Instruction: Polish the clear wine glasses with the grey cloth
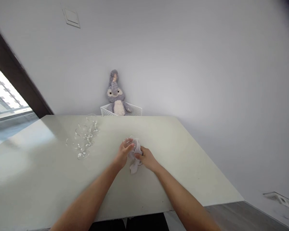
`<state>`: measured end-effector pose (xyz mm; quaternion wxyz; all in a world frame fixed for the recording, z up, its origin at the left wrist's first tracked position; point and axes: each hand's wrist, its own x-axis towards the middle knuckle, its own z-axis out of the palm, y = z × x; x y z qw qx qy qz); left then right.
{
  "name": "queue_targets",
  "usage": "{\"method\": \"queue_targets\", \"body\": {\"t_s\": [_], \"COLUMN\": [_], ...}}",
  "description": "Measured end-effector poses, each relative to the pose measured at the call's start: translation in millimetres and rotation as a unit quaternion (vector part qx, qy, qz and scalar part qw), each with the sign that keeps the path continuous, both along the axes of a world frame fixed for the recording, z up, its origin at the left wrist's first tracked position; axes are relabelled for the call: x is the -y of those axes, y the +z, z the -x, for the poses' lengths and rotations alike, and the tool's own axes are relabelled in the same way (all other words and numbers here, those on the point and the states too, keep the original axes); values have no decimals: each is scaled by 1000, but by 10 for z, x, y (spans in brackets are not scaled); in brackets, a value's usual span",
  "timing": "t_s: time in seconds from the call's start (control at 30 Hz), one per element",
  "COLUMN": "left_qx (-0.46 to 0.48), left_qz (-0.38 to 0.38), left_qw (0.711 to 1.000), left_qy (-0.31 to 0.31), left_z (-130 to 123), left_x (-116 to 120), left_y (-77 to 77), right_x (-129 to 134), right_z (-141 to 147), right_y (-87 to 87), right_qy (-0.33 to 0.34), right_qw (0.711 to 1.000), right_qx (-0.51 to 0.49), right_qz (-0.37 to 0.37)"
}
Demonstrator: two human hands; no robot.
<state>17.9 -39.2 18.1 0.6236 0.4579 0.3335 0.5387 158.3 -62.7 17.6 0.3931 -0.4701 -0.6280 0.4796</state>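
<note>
Over the middle of the table, a clear stemmed glass (128,140) is held tilted between both hands. My left hand (122,154) is closed around its bowl, near the rim. A pale whitish cloth (134,168) wraps part of the glass and hangs down below it. My right hand (146,158) grips the cloth against the glass, on the right side. A bit of the glass's foot seems to show beneath my right fingers, though the cloth hides most of the stem.
Several clear stemmed glasses (83,154) stand in a group on the left part of the white table (183,179). Beyond the far edge, a grey plush toy (118,107) sits in a white perforated basket (136,111) against the wall. A window lies at the left.
</note>
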Motion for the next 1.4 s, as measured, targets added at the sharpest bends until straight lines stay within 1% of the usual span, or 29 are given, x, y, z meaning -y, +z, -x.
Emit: {"method": "queue_targets", "body": {"t_s": [0.03,0.07,0.13,0.17,0.2,0.23,0.27,0.3,0.37,0.4,0.43,0.47,0.5,0.57,0.6,0.63,0.67,0.7,0.77,0.83,0.9,0.97,1.0,1.03,1.1,1.13,1.27,1.33,1.4], "left_qx": [18,39,79,92,100,102,98,86,53,36,22,11,2,-4,-1,6,15,25,40,52,51,21,-4,-29,-75,-97,-167,-178,-172], "left_qz": [-4,-11,-23,-28,-30,-29,-27,-23,-16,-16,-18,-20,-18,-3,10,22,29,30,13,-28,-85,-151,-181,-209,-256,-276,-334,-340,-338], "left_qw": [999,995,983,979,976,975,977,980,988,992,996,998,1000,999,998,997,996,995,995,993,991,984,978,971,957,950,920,913,913], "left_qy": [-45,-93,-163,-182,-191,-193,-188,-177,-143,-119,-90,-57,-23,39,60,74,82,88,95,99,94,97,102,108,112,109,122,135,147], "left_z": [31,61,111,131,147,159,167,170,154,134,108,78,46,-8,-26,-36,-40,-39,-33,-34,-48,-69,-79,-89,-105,-111,-118,-117,-116], "left_x": [-4,-5,-3,0,2,2,0,-6,-22,-31,-39,-44,-46,-43,-39,-33,-26,-18,3,33,75,126,153,178,222,238,267,269,267], "left_y": [25,52,98,114,124,128,126,119,94,77,57,37,17,-14,-23,-25,-21,-11,23,68,115,152,162,165,144,123,26,12,26], "right_x": [0,4,20,31,40,45,44,37,11,-4,-15,-23,-25,-21,-18,-19,-26,-38,-79,-126,-161,-173,-172,-169,-163,-162,-164,-156,-141], "right_z": [-11,-17,-6,10,29,45,56,57,34,16,-1,-11,-12,9,28,46,61,69,63,37,14,9,14,24,47,58,69,60,50], "right_y": [6,4,-25,-47,-67,-82,-89,-87,-61,-43,-26,-14,-9,-18,-31,-46,-62,-78,-101,-111,-109,-107,-110,-118,-149,-168,-222,-210,-182], "right_qy": [54,101,164,180,189,194,196,192,160,130,91,47,3,-64,-83,-93,-97,-100,-115,-139,-148,-123,-104,-88,-72,-71,-69,-71,-67], "right_qw": [994,976,923,900,884,877,881,895,947,975,994,997,985,932,905,887,880,884,912,943,973,990,988,979,949,935,896,884,876], "right_qx": [-76,-156,-289,-332,-358,-366,-357,-331,-223,-144,-51,49,147,302,350,377,379,361,280,178,78,-44,-114,-184,-297,-335,-413,-429,-434], "right_qz": [57,112,195,219,235,243,242,230,164,109,45,-23,-88,-191,-226,-252,-270,-279,-277,-243,-162,-55,-8,29,74,91,147,174,199]}}
